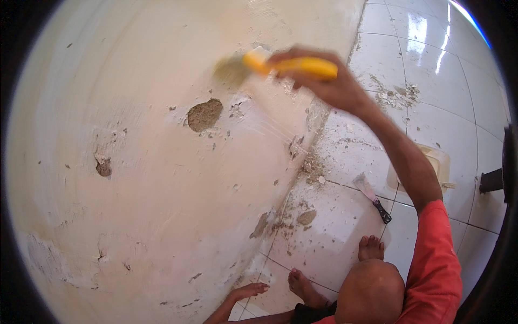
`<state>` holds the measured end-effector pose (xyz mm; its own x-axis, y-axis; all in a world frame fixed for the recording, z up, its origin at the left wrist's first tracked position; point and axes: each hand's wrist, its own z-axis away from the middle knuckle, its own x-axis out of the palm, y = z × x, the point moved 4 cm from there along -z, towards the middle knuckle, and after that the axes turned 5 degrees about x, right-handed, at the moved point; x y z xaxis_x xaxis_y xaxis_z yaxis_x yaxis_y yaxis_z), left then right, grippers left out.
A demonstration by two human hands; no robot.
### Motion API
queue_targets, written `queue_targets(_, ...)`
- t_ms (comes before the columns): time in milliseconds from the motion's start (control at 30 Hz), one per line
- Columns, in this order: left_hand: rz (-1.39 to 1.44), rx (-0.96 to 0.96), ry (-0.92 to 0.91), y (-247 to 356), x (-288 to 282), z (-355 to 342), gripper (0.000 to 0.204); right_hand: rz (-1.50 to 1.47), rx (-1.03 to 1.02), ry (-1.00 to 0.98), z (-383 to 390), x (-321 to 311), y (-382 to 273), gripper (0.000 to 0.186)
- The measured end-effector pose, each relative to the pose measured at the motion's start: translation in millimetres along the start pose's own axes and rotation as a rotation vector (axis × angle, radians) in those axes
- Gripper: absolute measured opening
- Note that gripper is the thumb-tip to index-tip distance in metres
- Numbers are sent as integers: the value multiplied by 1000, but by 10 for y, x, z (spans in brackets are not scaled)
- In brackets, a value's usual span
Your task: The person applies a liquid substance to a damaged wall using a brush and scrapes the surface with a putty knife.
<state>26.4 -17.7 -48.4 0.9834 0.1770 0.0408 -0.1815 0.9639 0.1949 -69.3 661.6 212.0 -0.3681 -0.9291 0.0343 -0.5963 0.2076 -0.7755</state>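
My right hand (318,75) is wrapped round the yellow handle of a wide brush (232,71). Motion blurs the brush's greyish head, which lies against or just in front of the cream wall (162,205). Below and left of the brush head, a rough brown hole (205,114) breaks the plaster. My left hand (249,291) is low in the view, near the foot of the wall, with its fingers stretched out and nothing in them. Whether it touches the wall I cannot tell.
A smaller hole (103,166) and several chips mark the wall. On the white tiled floor lie plaster crumbs (306,217), a scraper with a black handle (382,210) and, partly behind my right arm, a cream plastic tray (438,162). My bare feet (371,248) are by the scraper.
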Motion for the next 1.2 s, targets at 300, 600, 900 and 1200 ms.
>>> queue_targets(300, -34, -42, -82, -90, 116, 59, 74, 655, -304, -50, 413, 637, 196, 36)
queue_targets(600, -20, -49, -43, -28, 6, 44, 71, 192, -182, -271, 149, 312, -20, 26)
queue_targets(900, -40, 5, -12, 134, 13, 116, 69, 494, -250, -102, 796, 501, 313, 42)
queue_targets(1200, 54, 1, 54, 288, 73, 186, 59, 257, 464, 200, 2419, -581, -42, 23)
